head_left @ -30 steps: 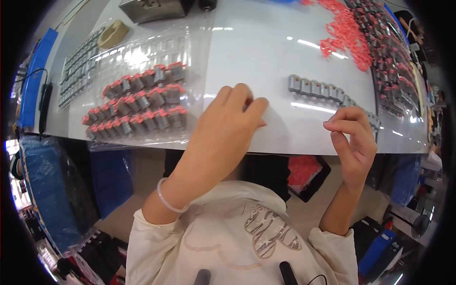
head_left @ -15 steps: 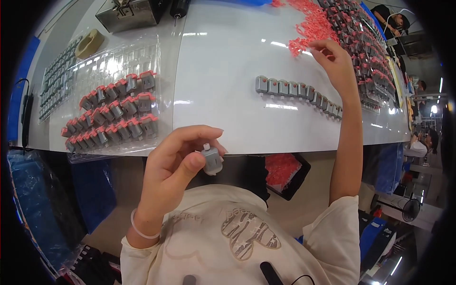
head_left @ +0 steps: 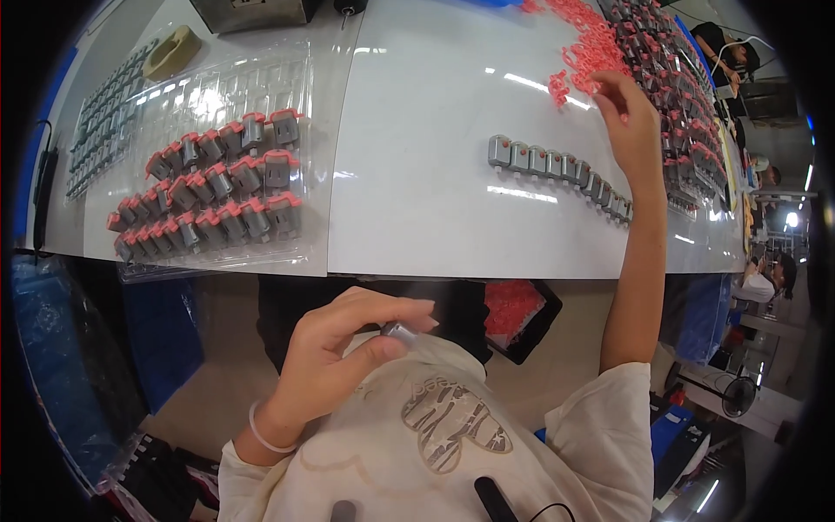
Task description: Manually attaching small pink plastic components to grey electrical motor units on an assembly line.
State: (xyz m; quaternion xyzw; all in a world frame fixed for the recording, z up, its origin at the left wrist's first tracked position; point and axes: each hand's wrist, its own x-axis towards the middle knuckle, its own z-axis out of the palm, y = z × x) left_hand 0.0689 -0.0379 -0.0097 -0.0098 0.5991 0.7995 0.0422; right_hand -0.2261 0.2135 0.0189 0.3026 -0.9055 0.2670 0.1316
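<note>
Motor (head_left: 398,331) partly behind left grip (head_left: 327,350)

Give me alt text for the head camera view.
Left hand holding a small grey motor, right hand at a pile of pink plastic pieces on a white table. A row of grey motors sits nearby; at left, a clear tray holds pink-topped motors.

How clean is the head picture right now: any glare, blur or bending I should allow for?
Head view: glare streaks on the white table and a bright patch on the clear plastic tray; head view: the small grey motor in the left hand looks smeared; head view: fisheye bending toward the rim, with black corners.
</note>
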